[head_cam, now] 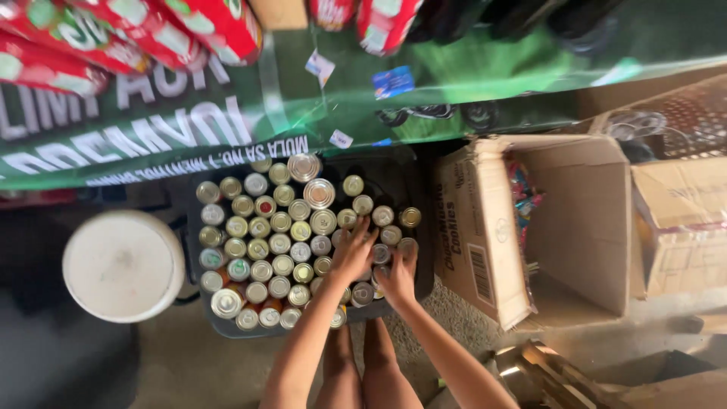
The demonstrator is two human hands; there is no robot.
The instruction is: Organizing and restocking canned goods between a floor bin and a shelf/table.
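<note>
A dark plastic crate (421, 227) on the floor holds several upright tin cans (282, 227), seen from above by their round metal lids. My left hand (353, 252) lies spread over the cans at the crate's right side, fingers apart. My right hand (399, 279) rests just right of it, on cans near the crate's front right corner, its fingers curled over one can; whether it grips that can is unclear. Both forearms reach in from below, and my knees show under them.
A white round bucket lid (123, 265) sits left of the crate. An open cardboard box (575, 220) with colourful packets stands to the right, more boxes (681, 227) beyond it. A green printed banner (189, 129) and red packages (136, 30) hang above.
</note>
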